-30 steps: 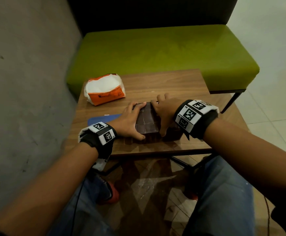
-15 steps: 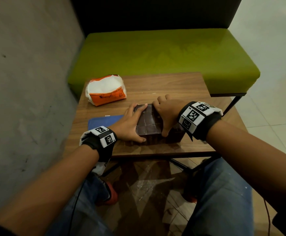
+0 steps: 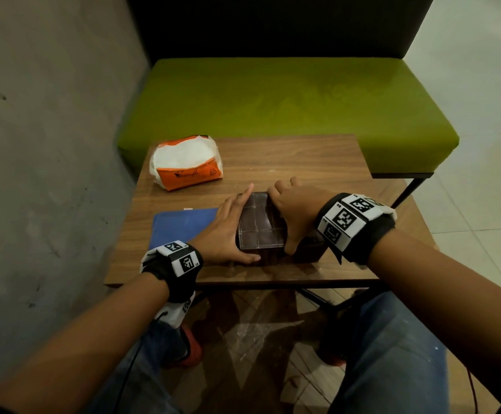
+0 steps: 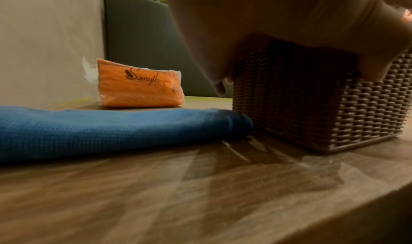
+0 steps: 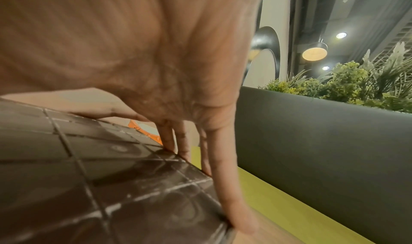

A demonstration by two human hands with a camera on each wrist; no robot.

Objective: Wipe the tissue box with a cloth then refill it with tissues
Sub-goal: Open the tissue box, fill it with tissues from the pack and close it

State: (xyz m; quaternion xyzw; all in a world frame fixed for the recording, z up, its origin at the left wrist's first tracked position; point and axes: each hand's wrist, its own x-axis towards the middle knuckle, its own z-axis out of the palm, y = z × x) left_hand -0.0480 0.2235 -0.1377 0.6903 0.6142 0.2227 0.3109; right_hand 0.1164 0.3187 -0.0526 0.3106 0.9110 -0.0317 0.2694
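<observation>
The dark brown woven tissue box point(image 3: 261, 228) stands near the front of the wooden table point(image 3: 303, 162), its gridded face point(image 5: 116, 173) upward. My left hand point(image 3: 240, 224) grips its left side point(image 4: 312, 106), thumb along the near edge and fingers over the top rim. My right hand point(image 3: 288, 216) grips the right part, fingers point(image 5: 223, 177) hooked over the far edge and thumb on the near side. The right end of the box is hidden under my right wrist. A folded blue cloth point(image 3: 183, 228) lies flat just left of the box point(image 4: 111, 129). An orange and white tissue pack point(image 3: 188, 162) sits at the back left point(image 4: 140, 87).
A grey wall point(image 3: 49, 144) runs close along the table's left side. A green bench point(image 3: 288, 100) with a dark backrest stands right behind the table. My knees are under the front edge. Plants point(image 5: 356, 85) stand behind the backrest.
Both hands stay on the box. My left fingers have slid from the box's top toward its left edge. The cloth and tissue pack have not moved.
</observation>
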